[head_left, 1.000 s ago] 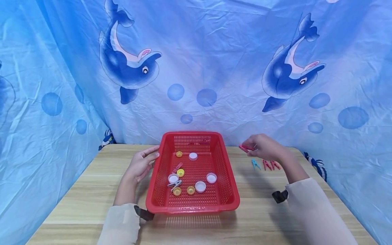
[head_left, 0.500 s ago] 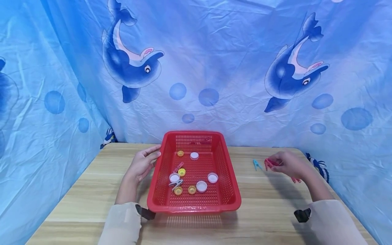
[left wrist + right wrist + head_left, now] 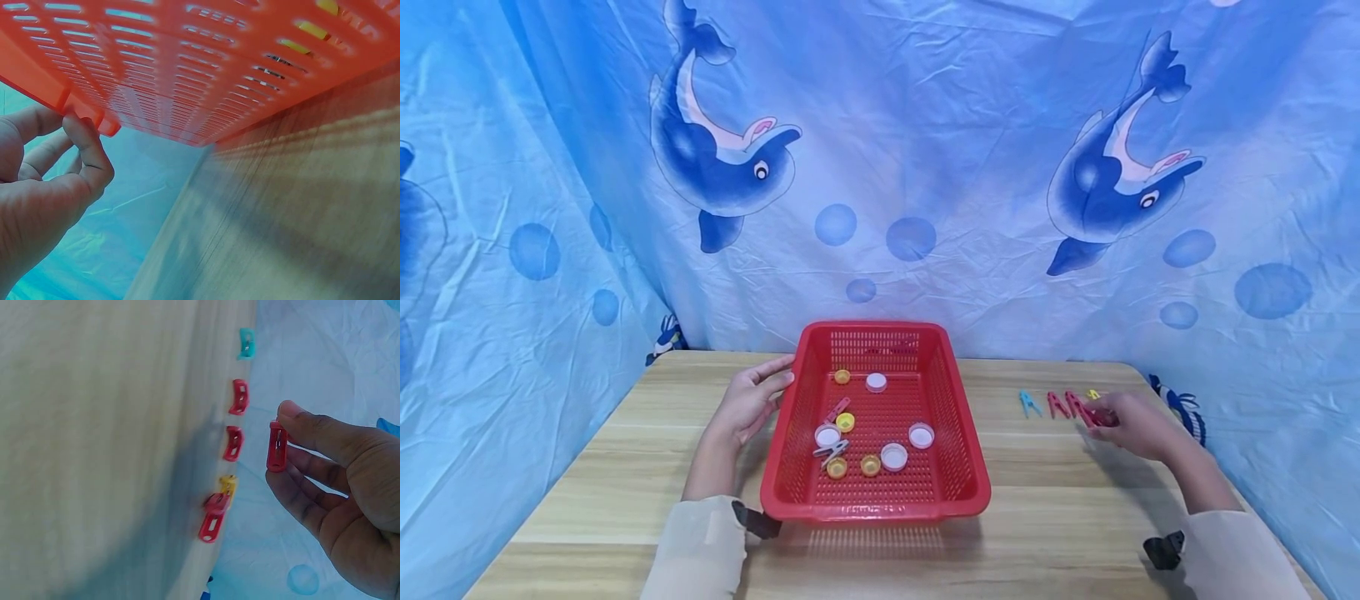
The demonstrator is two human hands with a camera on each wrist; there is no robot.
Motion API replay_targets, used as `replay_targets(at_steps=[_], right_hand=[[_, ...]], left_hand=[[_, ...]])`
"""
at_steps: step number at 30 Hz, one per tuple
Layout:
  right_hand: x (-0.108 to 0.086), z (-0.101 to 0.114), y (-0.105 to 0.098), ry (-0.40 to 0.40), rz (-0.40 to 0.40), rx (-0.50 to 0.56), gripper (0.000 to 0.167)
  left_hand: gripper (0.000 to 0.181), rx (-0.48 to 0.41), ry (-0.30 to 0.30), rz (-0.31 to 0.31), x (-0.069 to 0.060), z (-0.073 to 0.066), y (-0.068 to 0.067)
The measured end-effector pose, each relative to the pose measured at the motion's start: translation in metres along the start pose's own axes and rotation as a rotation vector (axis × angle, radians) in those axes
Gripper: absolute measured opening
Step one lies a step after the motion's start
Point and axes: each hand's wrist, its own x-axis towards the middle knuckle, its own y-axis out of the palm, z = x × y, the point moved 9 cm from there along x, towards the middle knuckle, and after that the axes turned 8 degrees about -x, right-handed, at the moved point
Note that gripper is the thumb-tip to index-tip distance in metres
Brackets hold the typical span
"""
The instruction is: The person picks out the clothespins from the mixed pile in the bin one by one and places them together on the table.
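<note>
At the left of the red plastic basket (image 3: 876,506), my left hand (image 3: 747,408) holds the side rim. In the left wrist view, thumb and fingers (image 3: 87,147) grip the rim's edge. My right hand (image 3: 1131,425) pinches a red clothespin (image 3: 277,447) between thumb and fingertips above the table's right side. Beyond it, in the right wrist view, stand a teal clothespin (image 3: 247,344), two red clothespins (image 3: 233,444), a yellow clothespin (image 3: 228,487) and another red clothespin (image 3: 212,519). The yellow one is partly hidden.
Inside the basket lie white caps (image 3: 893,457), yellow caps (image 3: 870,466), a pink clothespin (image 3: 837,410) and a grey clothespin (image 3: 831,452). The wooden table (image 3: 625,475) ends at a blue dolphin-print curtain (image 3: 865,167) at the back and sides.
My right hand has moved right and down from beside the basket, past the row of clothespins, still holding the red one. The left hand and basket stay put.
</note>
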Motion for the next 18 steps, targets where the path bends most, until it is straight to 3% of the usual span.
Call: replay_targets(at_steps=[18], right_hand=[[0.005,-0.018,0.024,0.029,0.013,-0.055,0.034]], left_hand=[[0.050,-0.004,0.003,-0.002,-0.001,0.000,-0.001]])
